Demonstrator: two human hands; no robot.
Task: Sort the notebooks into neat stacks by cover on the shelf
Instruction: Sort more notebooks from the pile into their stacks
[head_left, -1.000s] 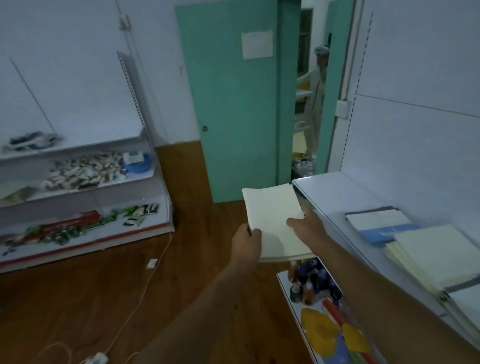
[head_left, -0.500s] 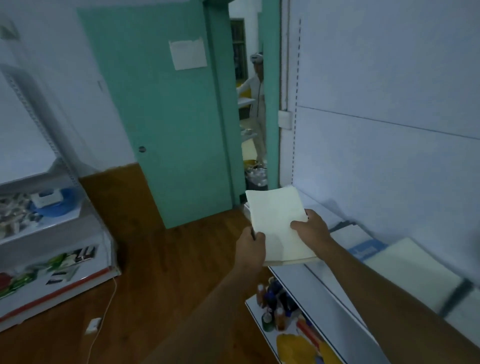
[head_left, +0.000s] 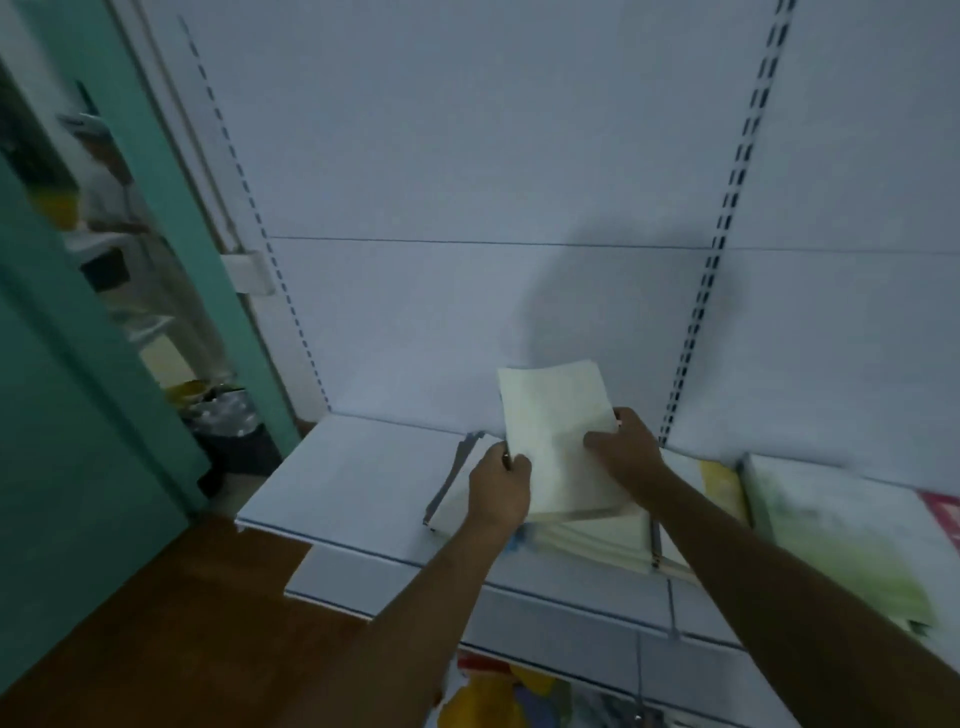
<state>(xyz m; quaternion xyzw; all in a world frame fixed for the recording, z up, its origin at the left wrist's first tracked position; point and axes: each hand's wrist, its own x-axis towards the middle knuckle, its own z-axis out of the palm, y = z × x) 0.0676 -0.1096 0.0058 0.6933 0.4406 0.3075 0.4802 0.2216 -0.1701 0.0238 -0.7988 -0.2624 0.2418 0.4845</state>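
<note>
A small stack of cream-covered notebooks (head_left: 558, 436) hangs just above the white shelf (head_left: 353, 478), held from both sides. My left hand (head_left: 498, 493) grips its left edge and my right hand (head_left: 626, 452) grips its right edge. Right under it lies a stack of cream notebooks (head_left: 592, 540). A notebook with a grey spine (head_left: 449, 480) lies to the left, partly hidden by my left hand. A green-covered stack (head_left: 841, 540) lies to the right, blurred.
A yellow-edged notebook (head_left: 719, 483) and a pink cover (head_left: 945, 519) lie on the right of the shelf. Below it a lower shelf (head_left: 519, 696) holds colourful items. A teal door (head_left: 62, 467) stands at the left, and a wooden floor (head_left: 156, 623) lies below.
The view has swung right from the door to face the shelf. Both hands have carried the cream stack over the shelf, above the cream notebooks lying there.
</note>
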